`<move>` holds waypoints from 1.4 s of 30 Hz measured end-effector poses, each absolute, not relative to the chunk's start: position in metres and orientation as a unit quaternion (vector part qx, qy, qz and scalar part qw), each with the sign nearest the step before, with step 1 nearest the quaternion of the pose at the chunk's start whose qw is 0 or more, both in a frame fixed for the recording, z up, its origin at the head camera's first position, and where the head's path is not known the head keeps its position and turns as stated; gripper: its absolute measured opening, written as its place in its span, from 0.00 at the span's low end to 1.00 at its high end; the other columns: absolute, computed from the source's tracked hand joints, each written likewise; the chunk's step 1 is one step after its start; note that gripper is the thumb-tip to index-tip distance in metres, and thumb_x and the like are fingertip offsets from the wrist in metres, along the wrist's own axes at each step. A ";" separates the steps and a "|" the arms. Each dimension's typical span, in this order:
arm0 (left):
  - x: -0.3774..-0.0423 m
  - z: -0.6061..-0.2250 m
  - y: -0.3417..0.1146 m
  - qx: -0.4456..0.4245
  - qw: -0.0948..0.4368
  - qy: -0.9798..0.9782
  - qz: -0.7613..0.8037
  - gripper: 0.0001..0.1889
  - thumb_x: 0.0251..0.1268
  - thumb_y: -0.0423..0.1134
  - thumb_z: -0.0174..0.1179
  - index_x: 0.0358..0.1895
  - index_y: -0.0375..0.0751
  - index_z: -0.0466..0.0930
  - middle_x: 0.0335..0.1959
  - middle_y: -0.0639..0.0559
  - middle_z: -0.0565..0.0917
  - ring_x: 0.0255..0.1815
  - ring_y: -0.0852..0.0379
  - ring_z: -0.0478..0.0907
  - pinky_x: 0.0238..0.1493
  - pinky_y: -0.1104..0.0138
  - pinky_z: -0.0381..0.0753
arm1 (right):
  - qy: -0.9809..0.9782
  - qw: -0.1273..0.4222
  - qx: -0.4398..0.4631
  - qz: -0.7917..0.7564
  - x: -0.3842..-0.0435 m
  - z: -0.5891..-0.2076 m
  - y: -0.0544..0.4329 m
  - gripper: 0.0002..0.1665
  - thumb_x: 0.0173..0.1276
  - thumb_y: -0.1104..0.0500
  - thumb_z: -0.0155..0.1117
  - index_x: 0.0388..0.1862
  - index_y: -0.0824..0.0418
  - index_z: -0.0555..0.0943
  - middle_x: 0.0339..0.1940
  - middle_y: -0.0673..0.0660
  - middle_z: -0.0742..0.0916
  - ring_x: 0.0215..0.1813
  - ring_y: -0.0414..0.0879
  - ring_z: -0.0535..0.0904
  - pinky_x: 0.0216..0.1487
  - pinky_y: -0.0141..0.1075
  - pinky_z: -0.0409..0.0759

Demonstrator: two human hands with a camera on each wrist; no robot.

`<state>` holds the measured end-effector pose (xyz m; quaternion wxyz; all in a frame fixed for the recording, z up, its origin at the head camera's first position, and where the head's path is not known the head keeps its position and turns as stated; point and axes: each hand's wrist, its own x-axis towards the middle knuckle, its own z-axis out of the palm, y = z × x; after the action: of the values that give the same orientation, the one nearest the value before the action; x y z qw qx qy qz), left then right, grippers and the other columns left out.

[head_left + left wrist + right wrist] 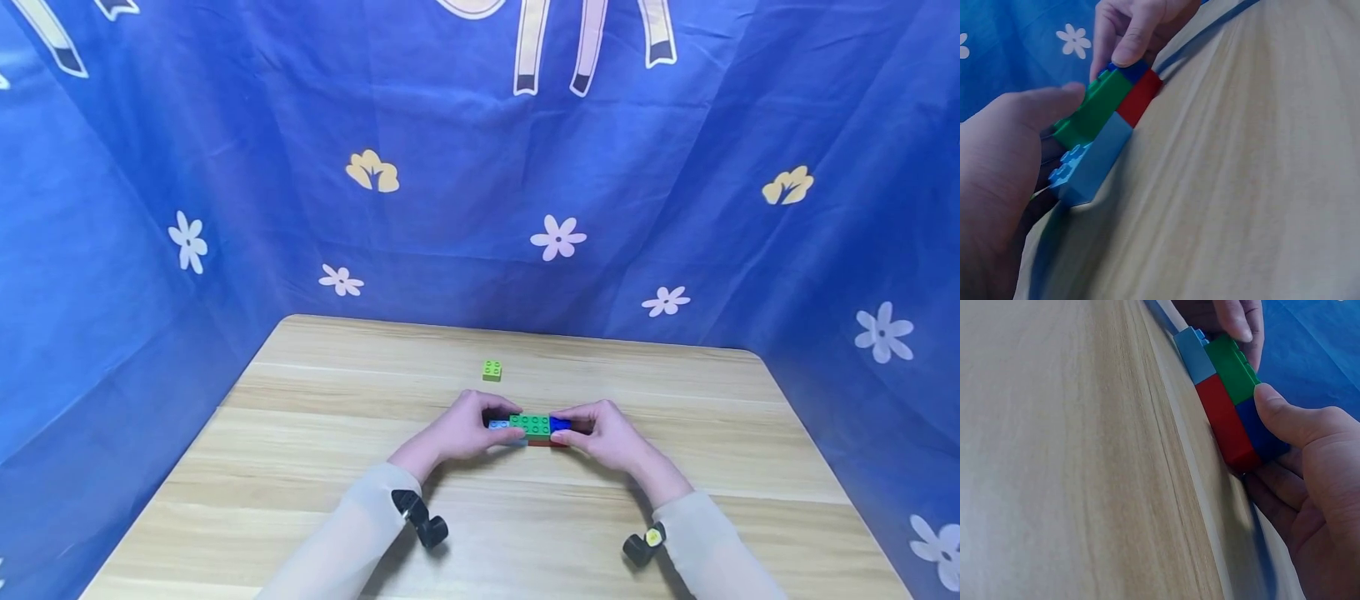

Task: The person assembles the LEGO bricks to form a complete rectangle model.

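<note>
A light blue brick (1100, 164) and a red brick (1227, 422) lie end to end as a lower row on the table. On top of them sit a green brick (530, 427), spanning their joint, and a dark blue brick (1261, 432) beside it over the red one. My left hand (459, 428) pinches the green brick between thumb and fingers, its far fingers partly hidden in the left wrist view. From the other end, my right hand (613, 437) grips the dark blue brick, thumb on the near side. Studs at the light blue brick's outer end are uncovered.
A lime green brick (491, 372) with a square top stands alone on the wooden table (360, 367), beyond the hands. A blue patterned curtain (450, 267) hangs behind the table and along both sides.
</note>
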<state>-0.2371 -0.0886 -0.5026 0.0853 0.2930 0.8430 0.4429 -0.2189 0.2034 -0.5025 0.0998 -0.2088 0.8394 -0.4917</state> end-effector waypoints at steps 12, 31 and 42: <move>-0.260 -0.491 -0.094 0.273 0.076 0.842 0.459 0.27 0.71 0.51 0.72 0.64 0.36 0.84 0.57 0.48 0.88 0.58 0.51 0.86 0.64 0.58 0.81 | 0.847 0.092 -0.208 -0.481 -0.220 -0.507 0.206 0.22 0.70 0.50 0.78 0.59 0.58 0.90 0.52 0.55 0.92 0.50 0.44 0.89 0.52 0.35 0.85; -0.301 -0.491 -0.101 0.238 -0.023 0.877 0.418 0.30 0.66 0.46 0.76 0.68 0.38 0.82 0.68 0.44 0.82 0.73 0.43 0.74 0.76 0.51 0.67 | 0.851 0.089 -0.203 -0.477 -0.222 -0.507 0.206 0.21 0.70 0.50 0.78 0.58 0.56 0.90 0.52 0.53 0.92 0.51 0.43 0.88 0.55 0.38 0.85; -0.317 -0.499 -0.102 0.212 0.007 0.894 0.396 0.32 0.64 0.47 0.78 0.69 0.38 0.81 0.68 0.43 0.81 0.73 0.42 0.73 0.78 0.52 0.64 | 0.848 0.096 -0.192 -0.485 -0.222 -0.508 0.205 0.21 0.69 0.50 0.78 0.58 0.56 0.90 0.52 0.54 0.92 0.51 0.43 0.88 0.55 0.36 0.85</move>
<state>-0.3168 -0.1023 -0.4986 0.0074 0.2123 0.8936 0.3955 -0.2221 0.2052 -0.5083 0.0957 -0.1922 0.8479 -0.4848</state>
